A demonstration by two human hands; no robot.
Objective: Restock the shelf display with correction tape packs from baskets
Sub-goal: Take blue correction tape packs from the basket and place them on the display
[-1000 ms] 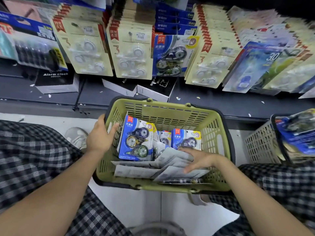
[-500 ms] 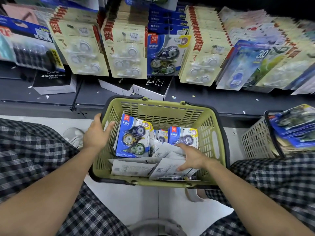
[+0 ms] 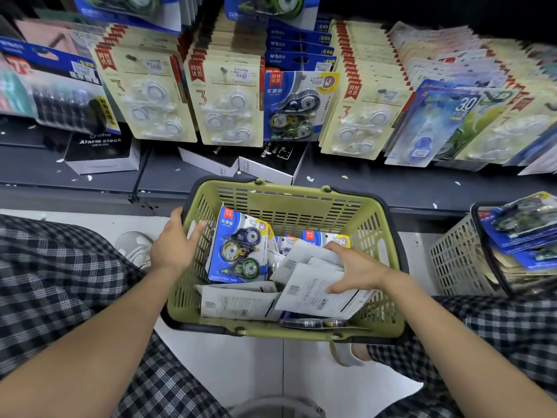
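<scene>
Hands in the green basket [image 3: 289, 203]
Left hand [image 3: 173, 247] grips the basket's left rim; right hand [image 3: 351, 268], fingers spread wide, presses face-down correction tape packs [image 3: 316, 292] at its right side.

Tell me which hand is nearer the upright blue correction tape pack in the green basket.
Left. The left hand grips the basket wall right beside the blue pack; the right hand rests on face-down packs farther right.
</scene>
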